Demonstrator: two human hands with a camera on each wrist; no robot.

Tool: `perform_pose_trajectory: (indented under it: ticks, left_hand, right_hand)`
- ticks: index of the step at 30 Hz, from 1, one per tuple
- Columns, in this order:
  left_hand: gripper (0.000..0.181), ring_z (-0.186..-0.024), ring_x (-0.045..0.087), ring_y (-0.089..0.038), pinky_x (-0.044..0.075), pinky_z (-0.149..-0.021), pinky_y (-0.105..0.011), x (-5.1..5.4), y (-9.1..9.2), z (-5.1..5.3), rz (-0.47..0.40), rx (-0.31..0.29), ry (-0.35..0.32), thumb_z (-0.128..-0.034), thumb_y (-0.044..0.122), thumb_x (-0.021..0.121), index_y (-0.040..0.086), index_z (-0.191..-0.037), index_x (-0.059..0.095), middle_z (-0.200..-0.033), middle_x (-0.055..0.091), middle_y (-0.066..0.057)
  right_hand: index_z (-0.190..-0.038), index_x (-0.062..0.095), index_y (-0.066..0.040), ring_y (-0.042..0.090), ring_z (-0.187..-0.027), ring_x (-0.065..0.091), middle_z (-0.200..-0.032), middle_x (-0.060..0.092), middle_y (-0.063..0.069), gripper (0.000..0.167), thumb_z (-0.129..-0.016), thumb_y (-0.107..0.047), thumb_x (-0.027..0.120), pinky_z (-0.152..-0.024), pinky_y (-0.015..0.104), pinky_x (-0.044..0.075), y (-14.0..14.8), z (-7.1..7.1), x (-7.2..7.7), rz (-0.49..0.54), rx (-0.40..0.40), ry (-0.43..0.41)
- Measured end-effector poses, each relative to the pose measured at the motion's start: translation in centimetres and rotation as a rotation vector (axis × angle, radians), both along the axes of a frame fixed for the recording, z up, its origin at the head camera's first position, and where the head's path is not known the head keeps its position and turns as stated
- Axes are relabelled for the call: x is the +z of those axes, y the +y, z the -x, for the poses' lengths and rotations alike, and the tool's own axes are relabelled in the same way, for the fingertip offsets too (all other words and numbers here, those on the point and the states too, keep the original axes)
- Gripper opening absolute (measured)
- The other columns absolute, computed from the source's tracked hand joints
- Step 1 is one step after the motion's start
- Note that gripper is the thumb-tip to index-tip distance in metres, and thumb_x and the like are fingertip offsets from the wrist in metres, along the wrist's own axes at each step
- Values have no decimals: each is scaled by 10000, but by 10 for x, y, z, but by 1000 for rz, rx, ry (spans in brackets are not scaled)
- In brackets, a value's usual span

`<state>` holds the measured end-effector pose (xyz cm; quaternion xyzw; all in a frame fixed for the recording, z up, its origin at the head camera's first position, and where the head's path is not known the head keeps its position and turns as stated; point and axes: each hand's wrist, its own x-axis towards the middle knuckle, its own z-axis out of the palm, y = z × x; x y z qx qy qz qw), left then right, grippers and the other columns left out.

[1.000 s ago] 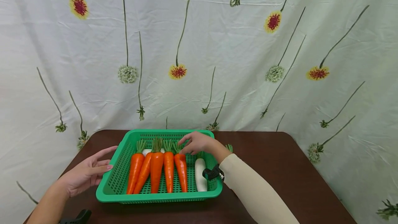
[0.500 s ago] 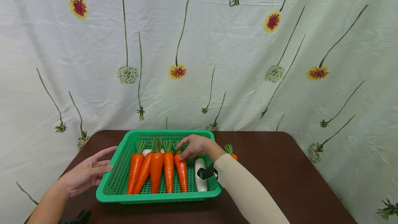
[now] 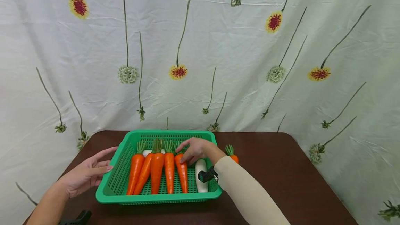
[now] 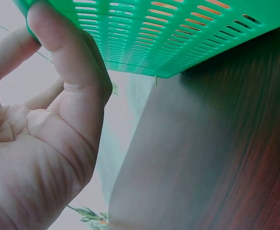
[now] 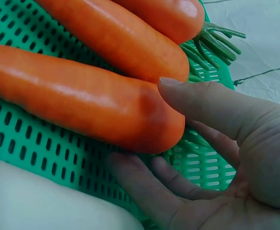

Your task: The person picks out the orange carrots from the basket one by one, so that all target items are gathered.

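A green basket (image 3: 150, 199) of perforated plastic is found on the dark wooden table (image 3: 265, 180). Five orange carrots (image 3: 157, 173) are contained in it, laid in a row with green tops toward the far wall. A white radish (image 3: 202, 186) is lodged near the right wall, apart from the row. A pale piece (image 3: 147, 152) is partly hidden behind the carrot tops. One outlying carrot (image 3: 233, 158) is located outside the basket on the right, partly covered by the right sleeve (image 3: 247, 190).

The left hand (image 3: 90, 173) is placed at the left rim, which is touched by extended, unclenched digits. The right hand (image 3: 197, 149) is set about the top end of the rightmost carrot (image 3: 183, 180); whether a firm grasp is made cannot be told.

In the right wrist view, that carrot is seen between thumb and fingers, a detail masked from the head camera. Orange is glimpsed through the slots of the basket's outer side in the left wrist view only.
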<state>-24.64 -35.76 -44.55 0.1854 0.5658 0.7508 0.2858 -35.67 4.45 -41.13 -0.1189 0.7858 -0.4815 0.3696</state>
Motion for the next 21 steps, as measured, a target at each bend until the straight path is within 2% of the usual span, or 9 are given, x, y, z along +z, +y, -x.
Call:
perform_pose_trajectory:
  ticks: [14,21]
  left_hand:
    - [657,-1161,711,-281,581,-989,-502,-2,0,-3,-1,0,-6,-1092,-21,330,411,-1579,244,-1383,653,-4]
    - [656,-1167,708,-286,578,-990,-508,-3,0,-4,-9,-9,-6,-1093,-23,323,402,-1583,230,-1397,647,-9]
  right_hand:
    - [-1168,753,-130,275,-864,748,-1017,744,124,402,-824,73,799,-906,511,624,-6,-4,-7,-33,-25,15]
    - [-1129,765,-112,297,-871,746,-1031,734,128,377,-812,88,802,-908,528,619,-6,-7,-6,-29,-47,18]
